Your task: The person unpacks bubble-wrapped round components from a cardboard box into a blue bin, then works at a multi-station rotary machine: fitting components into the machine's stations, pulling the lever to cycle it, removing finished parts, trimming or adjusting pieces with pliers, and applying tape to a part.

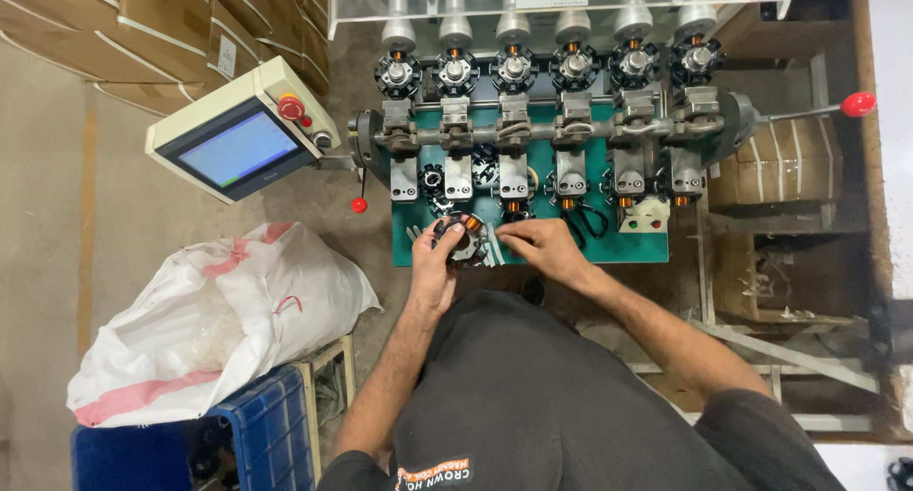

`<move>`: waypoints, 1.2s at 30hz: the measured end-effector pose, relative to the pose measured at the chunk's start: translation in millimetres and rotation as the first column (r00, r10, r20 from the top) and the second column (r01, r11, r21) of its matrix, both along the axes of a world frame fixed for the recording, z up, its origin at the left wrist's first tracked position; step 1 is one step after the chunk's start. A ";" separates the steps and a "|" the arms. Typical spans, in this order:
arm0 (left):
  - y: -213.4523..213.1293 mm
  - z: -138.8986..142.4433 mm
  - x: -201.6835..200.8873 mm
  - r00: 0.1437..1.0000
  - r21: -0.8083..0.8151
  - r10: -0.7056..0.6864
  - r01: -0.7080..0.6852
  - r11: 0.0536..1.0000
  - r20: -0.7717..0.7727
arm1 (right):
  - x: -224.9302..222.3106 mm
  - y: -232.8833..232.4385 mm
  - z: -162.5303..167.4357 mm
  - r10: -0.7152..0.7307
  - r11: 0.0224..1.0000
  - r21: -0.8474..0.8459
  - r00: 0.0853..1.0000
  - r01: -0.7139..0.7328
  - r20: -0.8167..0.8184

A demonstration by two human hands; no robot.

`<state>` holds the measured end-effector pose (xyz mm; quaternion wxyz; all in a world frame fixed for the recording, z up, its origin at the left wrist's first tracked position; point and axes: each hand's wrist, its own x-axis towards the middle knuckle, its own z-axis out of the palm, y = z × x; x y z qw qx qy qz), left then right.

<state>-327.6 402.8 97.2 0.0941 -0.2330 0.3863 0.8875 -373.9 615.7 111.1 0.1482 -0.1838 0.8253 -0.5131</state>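
While both hands meet over the near edge of a green machine bed, this is how things lie:

Left hand: the left hand [433,263] is curled around a small round black part with copper wire [459,236], gripping it from the side, just above the bed's near edge.

Right hand: the right hand [544,247] lies palm down beside it, fingers bent and touching the same part; whether it grips anything I cannot tell.

Edges: the green bed [571,249] ends just in front of the hands, with the person's dark shirt [542,405] close below.

Open room: a row of six winding heads [542,68] stands well behind the hands; grey clamps [542,163] crowd the space between.

Sides: a tilted control screen [238,149] sits left, a red-knobbed lever [856,103] right.

Floor: a white sack [209,320] rests on a blue crate [257,434] at left; cardboard boxes [143,30] are stacked beyond.
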 end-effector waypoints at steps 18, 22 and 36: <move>13.1 -7.5 -1.5 0.971 0.143 -0.140 0.113 0.983 0.196 | -2.7 -30.5 25.4 0.078 0.990 0.144 0.832 0.002 -0.549; 26.3 -23.1 -1.8 0.996 -0.093 -0.046 0.039 0.995 -0.075 | 18.7 -34.2 26.7 0.000 0.997 0.064 0.887 0.033 -0.462; -82.5 -43.5 11.3 0.984 -0.142 -0.023 0.049 0.989 0.178 | 22.7 -41.6 -194.7 -0.286 0.702 0.217 -0.011 0.678 0.958</move>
